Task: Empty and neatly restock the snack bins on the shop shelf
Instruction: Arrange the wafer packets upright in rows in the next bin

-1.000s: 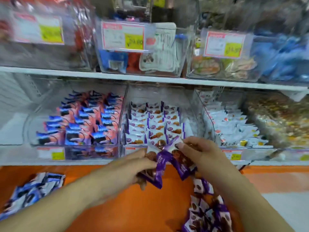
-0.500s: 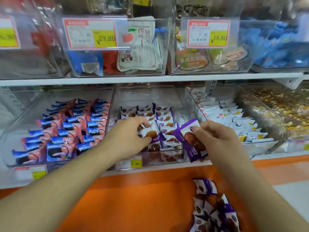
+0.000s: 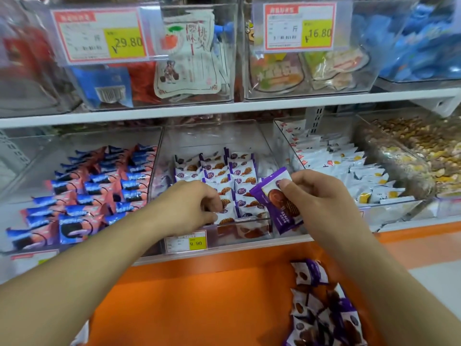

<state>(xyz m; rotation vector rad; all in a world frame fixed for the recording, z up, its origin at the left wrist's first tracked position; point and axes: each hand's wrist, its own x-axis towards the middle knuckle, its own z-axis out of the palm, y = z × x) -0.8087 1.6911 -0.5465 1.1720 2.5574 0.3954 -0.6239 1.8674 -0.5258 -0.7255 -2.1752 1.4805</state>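
The right hand [image 3: 321, 198] is pinching a purple waffle-snack packet [image 3: 277, 199] between thumb and curled fingers [image 3: 303, 182], holding it tilted just above the front right corner of the middle clear bin [image 3: 212, 136]. Its small print is too blurred to read. The left hand [image 3: 189, 208] is reaching into that same bin, fingers curled down onto the front row of purple-and-white waffle packets [image 3: 224, 176]; whether they are actually gripping one I cannot tell, since the fingertips are hidden. The packets are standing in neat rows beyond the left hand's fingers. Below that hand, the bin's front is carrying a price label [image 3: 185, 242] reading 9.90. Left of the left hand, a bin is showing blue-and-pink sandwich-cookie packets [image 3: 97, 193]. Right of the right hand, white packets [image 3: 349, 168] are filling the next bin. Under the right forearm, loose purple packets [image 3: 321, 313] are lying heaped on the orange ledge [image 3: 199, 300]. Up above both hands, tags are reading 29.80 [image 3: 99, 36] and 16.80 [image 3: 299, 26].
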